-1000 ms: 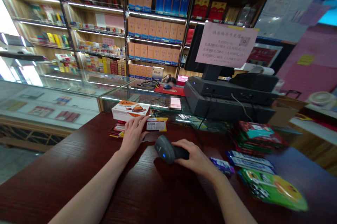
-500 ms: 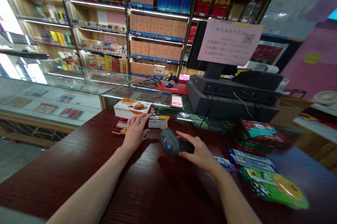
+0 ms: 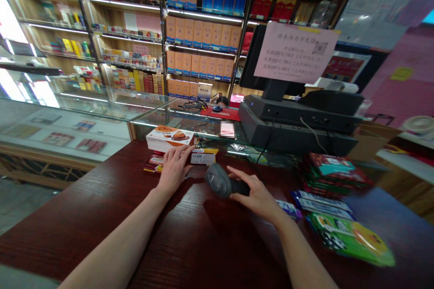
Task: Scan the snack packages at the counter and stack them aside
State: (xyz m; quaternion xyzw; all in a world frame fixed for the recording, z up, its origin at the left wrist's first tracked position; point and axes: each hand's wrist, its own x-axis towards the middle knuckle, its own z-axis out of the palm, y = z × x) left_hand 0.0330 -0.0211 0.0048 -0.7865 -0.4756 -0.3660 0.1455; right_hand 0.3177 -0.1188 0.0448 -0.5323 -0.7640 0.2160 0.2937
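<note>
Indoors, shop shelves [image 3: 200,40] rise behind a dark wooden counter [image 3: 101,216]. Left hand [image 3: 173,170] lies flat, open, on packets [image 3: 152,162]; right hand [image 3: 259,195] grips a scanner [image 3: 219,179].

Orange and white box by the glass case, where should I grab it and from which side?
Probably by its near long edge, coming from the front where the left hand is: the orange and white box lies flat and low, so fingers over the top and thumb on the near side fit.
</note>
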